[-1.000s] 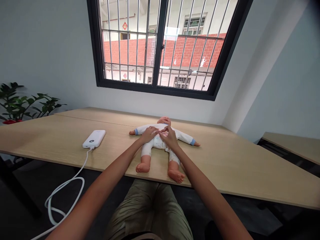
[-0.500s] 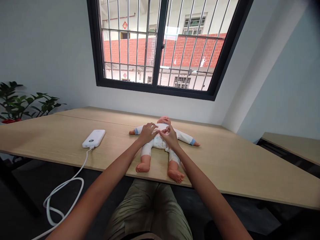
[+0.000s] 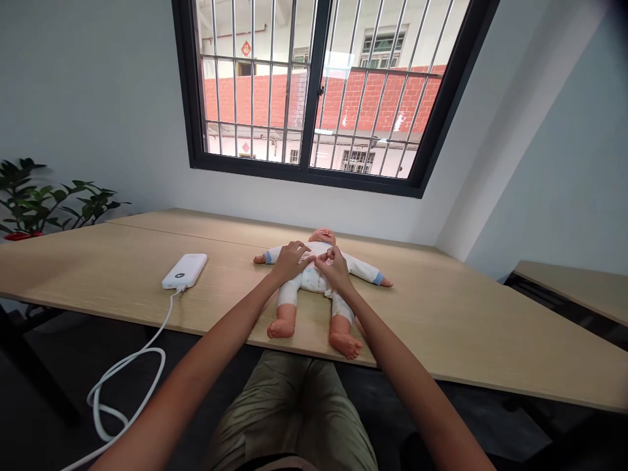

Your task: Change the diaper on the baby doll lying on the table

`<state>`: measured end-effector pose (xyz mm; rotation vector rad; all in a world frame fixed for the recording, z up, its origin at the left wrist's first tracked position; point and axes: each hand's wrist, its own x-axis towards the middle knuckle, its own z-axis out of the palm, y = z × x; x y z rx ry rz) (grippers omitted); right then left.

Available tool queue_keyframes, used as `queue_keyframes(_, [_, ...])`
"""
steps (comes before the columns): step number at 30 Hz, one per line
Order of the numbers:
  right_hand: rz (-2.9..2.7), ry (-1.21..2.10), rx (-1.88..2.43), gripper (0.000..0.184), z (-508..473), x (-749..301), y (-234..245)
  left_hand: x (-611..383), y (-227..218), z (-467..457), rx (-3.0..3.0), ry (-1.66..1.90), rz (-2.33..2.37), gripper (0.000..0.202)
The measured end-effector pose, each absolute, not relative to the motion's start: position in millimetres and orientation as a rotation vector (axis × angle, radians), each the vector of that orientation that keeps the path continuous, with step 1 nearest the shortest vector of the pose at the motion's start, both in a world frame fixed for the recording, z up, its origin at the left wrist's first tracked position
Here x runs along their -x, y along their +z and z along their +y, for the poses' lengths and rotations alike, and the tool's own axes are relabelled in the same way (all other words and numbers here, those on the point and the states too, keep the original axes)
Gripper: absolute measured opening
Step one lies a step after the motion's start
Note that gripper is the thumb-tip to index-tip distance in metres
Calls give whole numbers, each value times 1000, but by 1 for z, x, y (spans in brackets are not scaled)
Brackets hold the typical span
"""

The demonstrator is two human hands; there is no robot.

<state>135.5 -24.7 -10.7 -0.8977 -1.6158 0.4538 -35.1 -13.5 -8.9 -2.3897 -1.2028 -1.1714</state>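
So here's the scene: a baby doll [image 3: 310,280] in a white outfit with blue cuffs lies on its back on a light wood-grain table [image 3: 456,314], arms out, bare plastic feet near the table's front edge. The left hand [image 3: 290,261] rests across the doll's chest with the fingers slightly spread. The right hand [image 3: 334,268] is curled, its fingertips on the front of the outfit just beside the left fingers (can't tell if they're actually pinching the cloth or just touching it).

Off to the left sits a white rounded power bank [image 3: 184,271], with a white cable [image 3: 125,373] dropping over the table edge into a loop. It has a small dark round mark, but any print is too tiny to read. Khaki shorts [image 3: 289,412] show below the table, a green potted plant [image 3: 49,203] stands far left, and there's a barred window [image 3: 309,85] straight ahead.
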Motion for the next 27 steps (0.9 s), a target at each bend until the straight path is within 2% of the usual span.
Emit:
queue_keyframes(10, [-1625, 430, 915, 34, -28, -134, -9, 35, -9, -13, 2439, -1213, -1258, 27])
queue_keyframes(27, [-1792, 126, 994, 28, -23, -137, -10, 35, -16, -5, 2589, -1352, -1425, 31])
